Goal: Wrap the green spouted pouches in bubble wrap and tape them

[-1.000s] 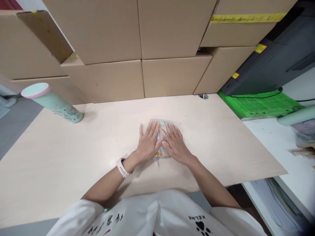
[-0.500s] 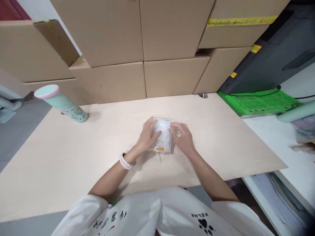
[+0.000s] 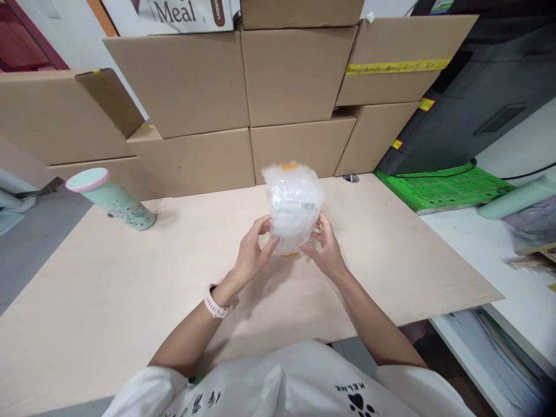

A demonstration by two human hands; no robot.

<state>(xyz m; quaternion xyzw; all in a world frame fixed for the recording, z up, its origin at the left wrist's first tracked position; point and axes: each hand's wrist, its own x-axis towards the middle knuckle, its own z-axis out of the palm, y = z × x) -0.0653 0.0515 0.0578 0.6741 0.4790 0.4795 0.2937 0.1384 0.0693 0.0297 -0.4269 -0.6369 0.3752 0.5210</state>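
A clear plastic packet (image 3: 295,200) with white contents and orange marks at its top and bottom ends is tilted up above the wooden table. Its upper part is blurred by motion. My left hand (image 3: 254,249) grips the packet's lower left side, thumb in front and fingers partly behind it. On the opposite edge, my right hand (image 3: 325,246) holds the lower right corner, also with the thumb in front. Faint green print shows on the packet, too smeared to read. A pale pink watch band (image 3: 214,302) circles my left wrist.
Stacked cardboard boxes (image 3: 195,165) line the table's back edge. A mint tumbler with a pink lid (image 3: 110,197) stands at the left. To the right are a green plastic crate (image 3: 447,188), a large dark grey case (image 3: 473,116) and a white side surface (image 3: 469,231).
The packet, which lay flat under both hands, is now lifted and tilted upright, its far end raised toward the boxes. My head view has tipped up, showing more of the boxes.
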